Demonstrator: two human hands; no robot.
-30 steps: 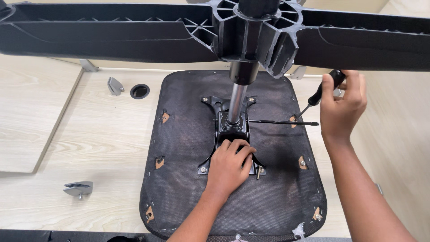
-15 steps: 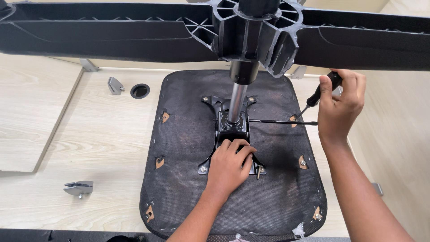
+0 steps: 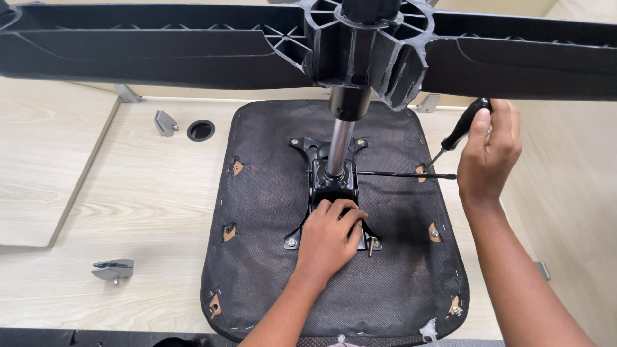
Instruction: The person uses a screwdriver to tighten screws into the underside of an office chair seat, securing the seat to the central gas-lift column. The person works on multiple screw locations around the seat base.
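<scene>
A black metal mounting plate (image 3: pixel 331 193) sits mid-way on the upturned chair seat (image 3: pixel 270 283). The left hand (image 3: pixel 331 241) presses flat on its near part, fingers loose. Far right, the right hand (image 3: pixel 490 151) grips a screwdriver (image 3: pixel 464 128).

Two bare forearms — no sleeves

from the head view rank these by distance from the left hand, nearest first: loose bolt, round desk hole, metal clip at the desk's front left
Measured from the left hand:
1. Loose bolt, just right of the hand on the seat underside.
2. Round desk hole, up and to the left.
3. Metal clip, far left near the desk's front edge.
</scene>
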